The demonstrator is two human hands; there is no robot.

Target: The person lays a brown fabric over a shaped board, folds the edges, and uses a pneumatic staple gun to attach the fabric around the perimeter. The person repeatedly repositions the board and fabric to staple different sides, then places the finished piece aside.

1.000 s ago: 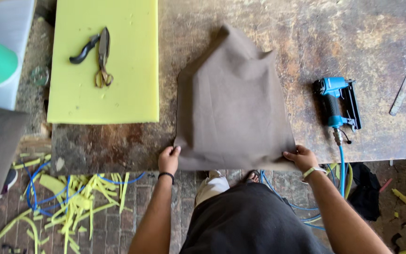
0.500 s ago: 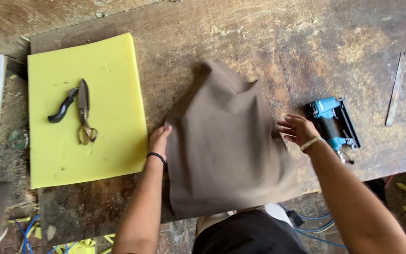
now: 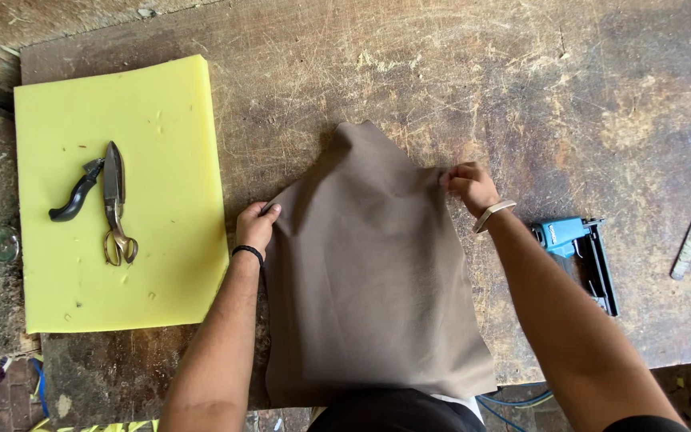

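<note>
— What blocks my left fingers (image 3: 264, 213)?
— Just beside them, outward, I see the yellow foam sheet (image 3: 161, 144) carrying scissors (image 3: 115, 204).
— And the right fingers (image 3: 451, 178)?
— Beyond them I see bare workbench (image 3: 521, 88); the blue staple gun (image 3: 573, 248) lies behind, beside my wrist.

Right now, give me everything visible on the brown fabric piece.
The brown fabric is a plain taupe sheet that looks like matte upholstery cloth or faux leather. It lies mostly flat on the scarred wooden workbench, its far end narrowing to a raised, folded peak. Its near edge reaches the bench edge by the person's body. The left hand grips its left edge and the right hand pinches its right edge. It lies apart from the yellow foam.
</note>
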